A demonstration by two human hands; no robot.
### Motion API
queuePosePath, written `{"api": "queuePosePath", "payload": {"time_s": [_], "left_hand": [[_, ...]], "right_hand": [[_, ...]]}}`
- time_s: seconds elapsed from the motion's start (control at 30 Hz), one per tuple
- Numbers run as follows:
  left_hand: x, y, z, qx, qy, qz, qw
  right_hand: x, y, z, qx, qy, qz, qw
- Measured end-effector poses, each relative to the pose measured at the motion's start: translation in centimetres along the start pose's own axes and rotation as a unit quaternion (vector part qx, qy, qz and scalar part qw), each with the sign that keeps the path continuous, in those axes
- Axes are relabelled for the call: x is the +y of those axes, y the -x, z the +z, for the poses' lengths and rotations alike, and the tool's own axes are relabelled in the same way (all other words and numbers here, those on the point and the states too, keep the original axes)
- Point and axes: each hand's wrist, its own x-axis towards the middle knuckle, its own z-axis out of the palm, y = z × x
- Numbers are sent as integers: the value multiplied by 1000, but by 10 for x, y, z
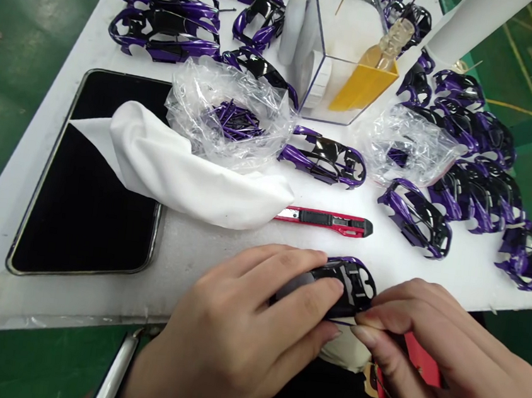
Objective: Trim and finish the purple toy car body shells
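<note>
My left hand [243,329] is wrapped over a purple and black toy car body shell [358,281] at the table's front edge, its fingers covering much of the shell. At the shell's lower right side, my right hand [449,351] pinches thumb against forefinger on a thin dark strip [344,323] that runs along the edge. Its tip is hidden between the fingers. Just beyond the hands lies a red and black utility knife [334,221], partly under a white cloth [192,178]. Another car shell [324,159] rests behind the knife.
A plastic bag [185,102] holds several thin purple strips; a second bag [414,145] holds small dark parts. A black tablet [98,207] lies left. Behind stands a clear box [315,71] with a yellow holder [368,86] and bottle. Car shells [169,34] line both sides.
</note>
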Motion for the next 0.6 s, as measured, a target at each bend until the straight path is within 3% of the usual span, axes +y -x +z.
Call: {"api": "queuePosePath", "payload": {"time_s": [0.47,0.6], "left_hand": [[0,-1,2,-5,-1,-15,1000],[1,-2,3,-5,-18,-6,1000]], "right_hand": [[-5,7,15,142,5,-16,990],[0,4,14,131,-30,-8,991]]}}
